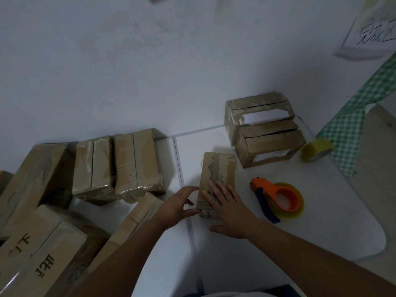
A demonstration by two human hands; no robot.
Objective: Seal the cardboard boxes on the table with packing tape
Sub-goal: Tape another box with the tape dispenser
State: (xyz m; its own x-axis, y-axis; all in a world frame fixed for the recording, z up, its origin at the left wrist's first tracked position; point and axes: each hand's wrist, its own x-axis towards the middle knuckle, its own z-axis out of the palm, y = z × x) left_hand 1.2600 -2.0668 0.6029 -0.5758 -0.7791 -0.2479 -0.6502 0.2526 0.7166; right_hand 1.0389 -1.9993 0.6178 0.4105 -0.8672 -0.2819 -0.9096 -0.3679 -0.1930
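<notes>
A small cardboard box (217, 168) lies on the white table (321, 200), long side running away from me, with torn tape on top. My left hand (179, 207) cups its near left corner, thumb and fingers against the side. My right hand (228, 210) lies flat on the box's near top, fingers spread. An orange tape dispenser (278, 200) with a clear roll rests on the table just right of the box, untouched. Two more boxes (265, 133) with cut-out windows stand behind it.
Several taped boxes (115, 166) are stacked at the left, larger ones (38, 243) nearer me. A yellowish tape roll (317, 150) sits at the right by a green checked cloth (351, 133). A handwritten paper sign (372, 33) hangs on the wall.
</notes>
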